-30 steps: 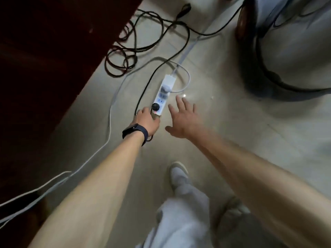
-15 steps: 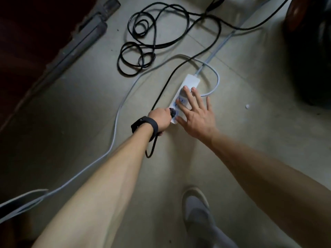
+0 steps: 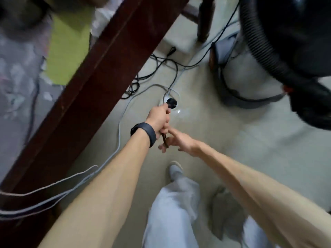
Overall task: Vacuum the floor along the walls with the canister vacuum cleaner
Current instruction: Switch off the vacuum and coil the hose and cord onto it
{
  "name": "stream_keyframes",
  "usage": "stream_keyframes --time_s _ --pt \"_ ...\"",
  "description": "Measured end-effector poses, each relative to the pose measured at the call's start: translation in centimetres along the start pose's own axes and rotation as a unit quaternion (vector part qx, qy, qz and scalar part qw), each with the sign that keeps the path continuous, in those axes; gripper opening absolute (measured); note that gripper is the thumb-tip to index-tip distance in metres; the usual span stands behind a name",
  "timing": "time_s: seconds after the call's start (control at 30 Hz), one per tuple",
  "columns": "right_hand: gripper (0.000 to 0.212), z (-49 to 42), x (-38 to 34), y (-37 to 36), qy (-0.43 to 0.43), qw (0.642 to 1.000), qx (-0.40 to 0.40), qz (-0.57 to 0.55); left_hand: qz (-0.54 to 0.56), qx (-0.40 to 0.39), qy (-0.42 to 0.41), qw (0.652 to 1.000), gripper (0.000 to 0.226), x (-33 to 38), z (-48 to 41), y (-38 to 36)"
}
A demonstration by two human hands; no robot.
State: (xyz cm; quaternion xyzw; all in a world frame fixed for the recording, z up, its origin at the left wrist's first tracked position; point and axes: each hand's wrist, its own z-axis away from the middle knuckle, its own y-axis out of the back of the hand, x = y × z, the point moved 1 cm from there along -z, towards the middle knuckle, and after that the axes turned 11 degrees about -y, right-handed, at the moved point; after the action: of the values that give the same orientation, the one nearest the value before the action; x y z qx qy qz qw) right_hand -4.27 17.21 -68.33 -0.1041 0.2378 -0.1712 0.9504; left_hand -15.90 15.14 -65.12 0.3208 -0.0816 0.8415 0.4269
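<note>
Left hand grips the light, rigid plug by its body, likely the best hold; right hand, fingers spread, touches the limp cord.

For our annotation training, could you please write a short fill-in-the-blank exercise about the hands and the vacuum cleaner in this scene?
1. The left hand grips a black ____ at the end of a cord.
2. The wristband on the left wrist is ____ in colour.
3. The canister vacuum cleaner stands on the floor on the person's ____ side.

Missing words: plug; black; right.
</note>
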Motion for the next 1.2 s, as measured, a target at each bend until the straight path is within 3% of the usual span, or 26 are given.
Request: stream_keyframes --time_s 0.1,0.27,0.43,0.57,0.7,0.77,0.9,1.0,1.1,1.2 --pt "0.052 10.9 -0.6 0.5 -0.001 0.997 0.074 0.005 0.072 -0.067 0.011 0.995 0.034 7.0 8.7 -3.7" --pt "0.056 29.2 -3.5 2.3 -0.005 0.967 0.238 0.091 0.054 -0.16 -0.012 0.986 0.036 20.9 24.0 -8.9" --pt "0.092 46.1 -5.5 3.3 0.124 0.909 0.385 0.103 0.035 -0.253 -0.062 0.965 0.034 33.6 37.1 -10.8" --pt "0.065 54.9 -5.5 2.8 0.255 0.839 0.473 0.081 0.04 -0.342 -0.144 0.928 0.033 40.8 45.4 -11.6" --pt "0.063 60.0 -5.7 2.5 0.311 0.787 0.53 -0.051 0.089 -0.358 -0.218 0.904 0.037 45.4 50.2 -12.4" --pt "0.061 61.7 -4.9 2.5 0.298 0.766 0.568 -0.046 0.079 -0.358 -0.236 0.9 0.037 47.5 52.1 -12.7" --pt "0.056 63.3 -1.8 2.5 0.203 0.775 0.592 -0.086 0.07 -0.376 -0.29 0.877 0.035 52.2 54.8 -12.0" --pt "0.045 64.2 0.5 1.7 0.17 0.763 0.599 -0.171 0.075 -0.385 -0.324 0.861 0.033 55.2 55.8 -10.8" --pt "0.036 64.3 3.2 -0.4 0.101 0.762 0.614 -0.179 0.093 -0.394 -0.343 0.848 0.033 57.3 55.9 -8.8" --pt "0.051 64.4 6.1 -3.1 0.036 0.711 0.657 -0.246 0.076 -0.379 -0.364 0.847 0.031 58.1 55.4 -7.7"
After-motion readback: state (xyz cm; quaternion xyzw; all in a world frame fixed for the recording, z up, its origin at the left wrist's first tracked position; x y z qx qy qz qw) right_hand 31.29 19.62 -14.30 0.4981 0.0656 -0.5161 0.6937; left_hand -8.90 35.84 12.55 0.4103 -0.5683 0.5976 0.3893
